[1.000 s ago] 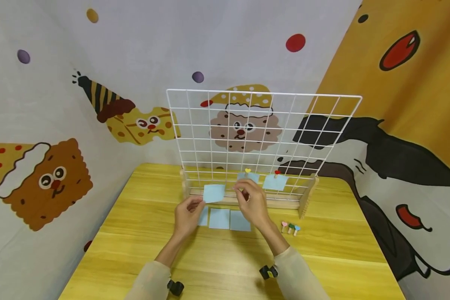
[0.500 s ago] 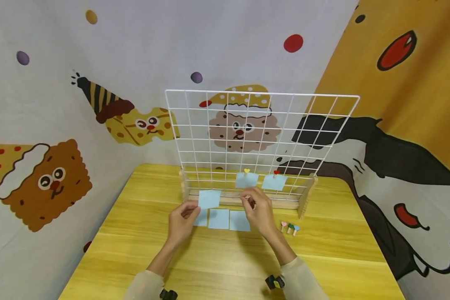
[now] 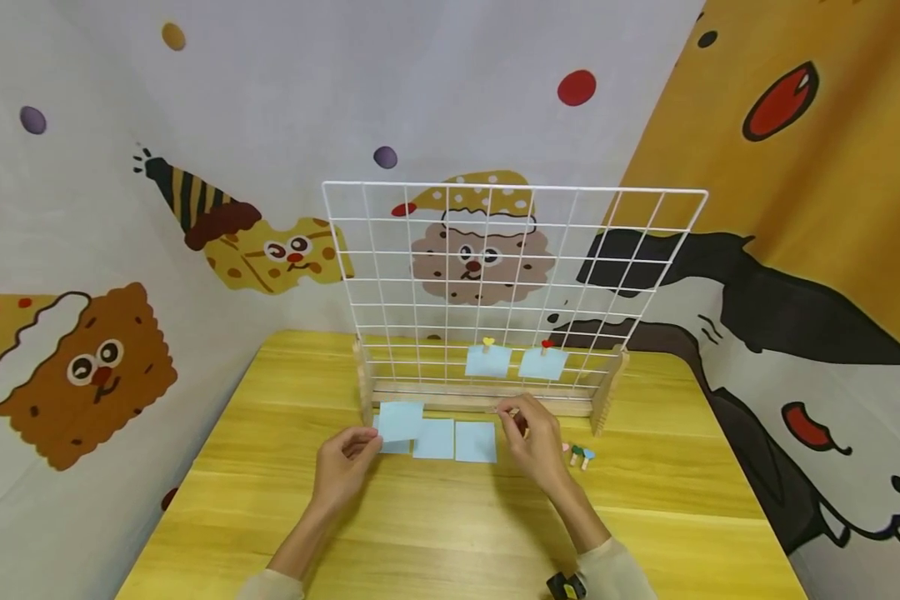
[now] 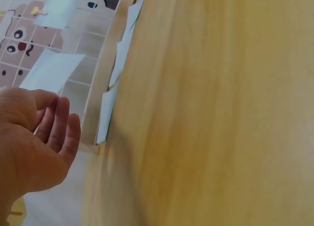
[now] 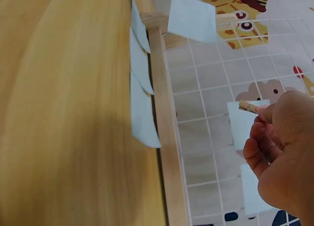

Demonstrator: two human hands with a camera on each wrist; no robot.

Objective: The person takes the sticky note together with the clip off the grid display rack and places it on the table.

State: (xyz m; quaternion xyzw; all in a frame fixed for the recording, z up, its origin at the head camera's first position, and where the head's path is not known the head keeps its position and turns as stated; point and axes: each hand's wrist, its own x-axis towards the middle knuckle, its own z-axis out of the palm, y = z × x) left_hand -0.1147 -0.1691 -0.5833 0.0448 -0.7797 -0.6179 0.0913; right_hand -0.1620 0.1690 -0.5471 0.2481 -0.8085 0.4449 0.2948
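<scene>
My left hand (image 3: 345, 467) pinches a pale blue paper note (image 3: 401, 421) by its lower left corner, holding it above the notes on the table. Between thumb and index finger, my right hand (image 3: 534, 442) grips a small wooden clothespin (image 5: 248, 107), best seen in the right wrist view. Three more blue notes lie in a row before the stand; one (image 3: 433, 439) is in the middle and the leftmost is partly hidden. A white wire grid (image 3: 513, 187) carries two pinned notes, one under a yellow heart clip (image 3: 488, 342), the other under a red heart clip (image 3: 546, 344).
A wooden base (image 5: 169, 128) holds the grid upright on the wooden table (image 3: 435, 533). Right of my right hand lie loose clips, green (image 3: 576, 454), blue (image 3: 587, 458) and a partly hidden pink one. Cartoon-printed curtains surround the table's back and sides.
My left hand has moved down and left with its note. My right hand has drawn down and right, away from the grid, uncovering the yellow-clipped note. The head view has shifted slightly.
</scene>
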